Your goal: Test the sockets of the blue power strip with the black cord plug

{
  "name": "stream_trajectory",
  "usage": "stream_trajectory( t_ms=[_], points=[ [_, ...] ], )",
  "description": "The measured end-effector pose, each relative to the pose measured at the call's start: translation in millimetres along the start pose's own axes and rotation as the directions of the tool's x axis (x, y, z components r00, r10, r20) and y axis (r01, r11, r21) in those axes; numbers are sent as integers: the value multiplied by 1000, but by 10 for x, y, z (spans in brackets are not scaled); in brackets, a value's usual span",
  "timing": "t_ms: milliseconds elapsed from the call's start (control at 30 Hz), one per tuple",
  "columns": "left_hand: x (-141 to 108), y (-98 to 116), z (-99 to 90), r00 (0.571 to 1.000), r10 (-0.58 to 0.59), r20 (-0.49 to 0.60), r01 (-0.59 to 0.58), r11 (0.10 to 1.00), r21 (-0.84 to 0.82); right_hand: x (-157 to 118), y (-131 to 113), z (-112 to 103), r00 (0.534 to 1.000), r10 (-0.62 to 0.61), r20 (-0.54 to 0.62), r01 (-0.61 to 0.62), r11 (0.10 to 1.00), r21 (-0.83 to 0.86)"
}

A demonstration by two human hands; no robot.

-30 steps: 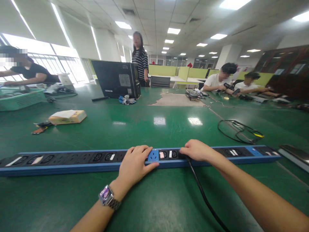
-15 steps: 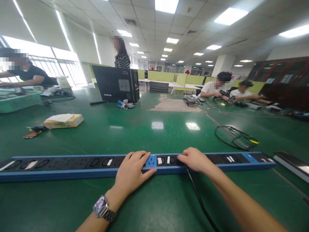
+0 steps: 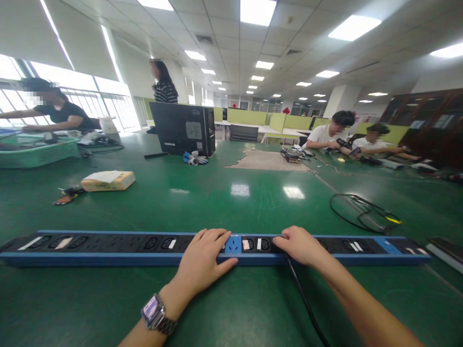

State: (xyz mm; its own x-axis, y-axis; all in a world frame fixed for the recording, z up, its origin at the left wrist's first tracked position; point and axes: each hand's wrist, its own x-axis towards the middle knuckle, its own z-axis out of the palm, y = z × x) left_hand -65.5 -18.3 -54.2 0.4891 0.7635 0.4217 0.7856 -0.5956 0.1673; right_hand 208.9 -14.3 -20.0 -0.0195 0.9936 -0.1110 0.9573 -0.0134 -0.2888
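A long blue and black power strip (image 3: 119,260) lies across the green table, with a blue socket (image 3: 233,245) near its middle. My left hand (image 3: 204,255), a watch on its wrist, rests over the strip just left of that socket, fingers laid on top and thumb along the front edge. To the right of the socket, my right hand (image 3: 299,245) is closed at the strip around the end of a black cable (image 3: 303,294). The plug itself is hidden under the fingers. The cable runs from there down toward the bottom edge.
On the green table (image 3: 188,207) are a tissue pack (image 3: 108,181), a green basket (image 3: 43,153), a black computer case (image 3: 184,129), gloves (image 3: 195,158) and a coiled cable (image 3: 361,212). A dark flat object (image 3: 446,253) lies at the right. Several people are beyond.
The view has shifted, so the table's contents appear slightly further right. Both hands keep their places on the strip. The standing person behind the computer case has moved left.
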Motion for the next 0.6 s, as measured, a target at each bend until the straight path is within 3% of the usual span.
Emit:
stream_trajectory(
  t_ms=[267, 500, 600],
  points=[
    [-169, -499, -226, 985, -166, 46, 163, 984, 69, 38, 27, -42, 998, -31, 46, 32, 999, -6],
    [-215, -462, -201, 989, -148, -14, 149, 981, 121, 24, -5, -76, 999, -31, 28, 31, 999, 19],
    [-220, -470, -191, 989, -148, -24, 149, 982, 114, -23, -40, -215, 999, -38, -19, 40, 989, 140]
  ],
)
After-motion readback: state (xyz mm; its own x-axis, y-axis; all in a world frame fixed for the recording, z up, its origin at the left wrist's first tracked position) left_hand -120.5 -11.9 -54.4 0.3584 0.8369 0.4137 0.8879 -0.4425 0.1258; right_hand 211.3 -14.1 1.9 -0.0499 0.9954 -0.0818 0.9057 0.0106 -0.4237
